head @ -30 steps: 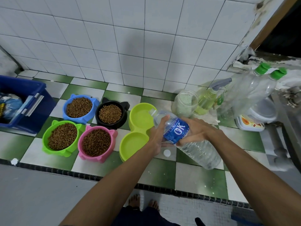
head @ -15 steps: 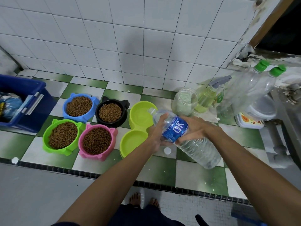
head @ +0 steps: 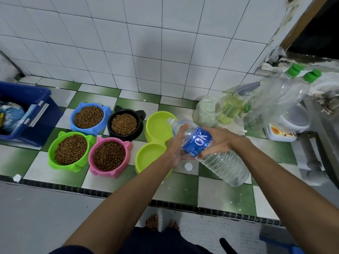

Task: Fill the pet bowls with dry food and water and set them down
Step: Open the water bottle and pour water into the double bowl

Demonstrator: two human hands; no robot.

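Note:
Both hands grip a clear water bottle (head: 216, 158) with a blue label, tilted so its open mouth hangs over the far cup of a lime double bowl (head: 146, 156). My left hand (head: 176, 149) holds it near the neck, my right hand (head: 218, 142) wraps the label. The far cup holds water; the near cup looks dry. Left of it stand a blue bowl (head: 73, 123), a black bowl (head: 110, 129), a green bowl (head: 51, 156) and a pink bowl (head: 91, 162), each full of brown kibble. The bottle's white cap (head: 188, 166) lies on the tiles.
A blue bin (head: 36, 132) with a bag sits at the left. A jar (head: 207, 112), a spray bottle (head: 236, 105), two green-capped bottles (head: 282, 92) and a tub (head: 280, 132) crowd the right. The tiled ledge ends at a dark front edge (head: 128, 193); my feet show below.
The bottle and both hands have stayed over the lime double bowl, shifting only slightly; its mouth remains over the far cup.

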